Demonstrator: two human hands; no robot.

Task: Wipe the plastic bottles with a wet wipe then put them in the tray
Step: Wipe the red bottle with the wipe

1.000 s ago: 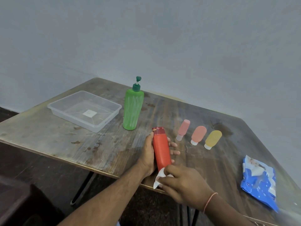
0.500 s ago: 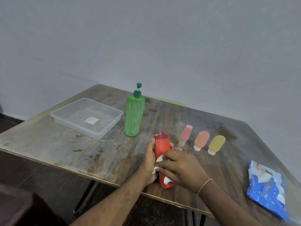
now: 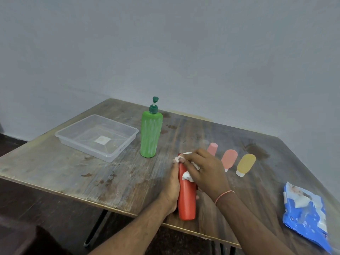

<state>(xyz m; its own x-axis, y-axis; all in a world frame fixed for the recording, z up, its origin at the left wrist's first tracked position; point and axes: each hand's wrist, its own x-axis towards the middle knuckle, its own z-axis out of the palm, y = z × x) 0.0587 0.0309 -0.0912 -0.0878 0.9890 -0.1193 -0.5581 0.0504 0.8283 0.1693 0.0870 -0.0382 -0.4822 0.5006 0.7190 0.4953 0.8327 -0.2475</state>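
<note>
At far left the clear tray (image 3: 95, 137) sits empty on the bench (image 3: 55, 168), the green pump bottle (image 3: 151, 133) upright just right of it. The left hand (image 3: 171, 188) wraps the lying red bottle (image 3: 186, 203) near the front edge. The right hand (image 3: 204, 168) pinches the wet wipe (image 3: 187, 176) against its upper part, near the cap. To wipe well, keep the bottle steady, roll it, and cover every side. Three small bottles (image 3: 229, 159) lie beyond; the wipe pack (image 3: 305, 216) lies at right.
</note>
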